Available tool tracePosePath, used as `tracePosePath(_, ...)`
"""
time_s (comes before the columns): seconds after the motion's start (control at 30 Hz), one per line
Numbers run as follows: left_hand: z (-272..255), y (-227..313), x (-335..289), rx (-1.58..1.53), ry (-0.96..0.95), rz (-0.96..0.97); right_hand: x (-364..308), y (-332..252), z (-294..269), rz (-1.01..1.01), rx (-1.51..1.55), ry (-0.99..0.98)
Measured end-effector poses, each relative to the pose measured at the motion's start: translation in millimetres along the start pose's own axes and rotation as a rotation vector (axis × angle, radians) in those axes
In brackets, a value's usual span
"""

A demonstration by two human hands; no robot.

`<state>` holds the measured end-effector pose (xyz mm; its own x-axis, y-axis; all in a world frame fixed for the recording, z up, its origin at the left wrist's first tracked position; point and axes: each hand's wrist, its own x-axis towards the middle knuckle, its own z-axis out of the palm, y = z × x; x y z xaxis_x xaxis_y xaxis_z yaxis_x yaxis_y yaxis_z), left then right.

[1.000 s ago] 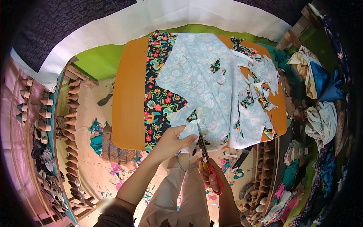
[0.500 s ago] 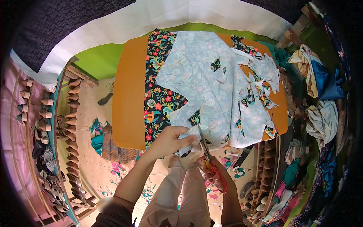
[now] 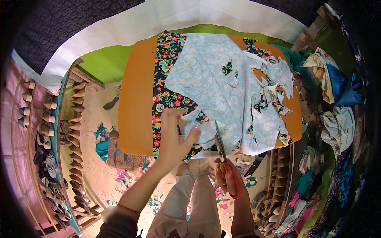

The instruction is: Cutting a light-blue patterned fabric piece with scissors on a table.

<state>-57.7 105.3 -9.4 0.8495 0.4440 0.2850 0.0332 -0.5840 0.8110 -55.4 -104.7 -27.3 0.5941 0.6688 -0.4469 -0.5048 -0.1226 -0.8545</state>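
A floral fabric with a black patterned face and a pale grey-white back (image 3: 216, 91) lies over an orange-brown table (image 3: 135, 99). Curved lines are marked on its pale side, and its right part is cut into ragged holes and strips. My left hand (image 3: 173, 137) rests at the near edge of the fabric with thumb and fingers spread apart. In my right hand (image 3: 227, 178) is a pair of scissors (image 3: 220, 144) with red and yellow handles. Their blades point away from me over the near edge of the fabric, beside a cut where the floral side shows.
Racks of shoe lasts (image 3: 76, 119) stand at the left, with more at the lower right. Piles of cloth (image 3: 338, 127) fill the right side. Colourful scraps and a brown woven bag (image 3: 124, 152) lie on the tiled floor. White and dark material (image 3: 178, 16) spans the far side.
My left hand has let go of the fabric edge, spread its fingers and moved slightly forward and left. The scissors have shifted a little to the right, away from the left hand.
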Motion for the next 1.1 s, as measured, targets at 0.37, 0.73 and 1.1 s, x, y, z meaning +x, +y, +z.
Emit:
tracePosePath(0.37,39,15,-64,-1.316,-0.297,-0.946,-9,-10,11,0.068,0.130,0.068)
tracePosePath(0.73,53,39,-39,-1.512,0.088,-1.134,-22,14,12,0.046,0.268,0.135)
tracePosePath(1.1,47,12,-36,-1.854,-0.219,-1.193,-26,10,16,0.106,0.356,0.052)
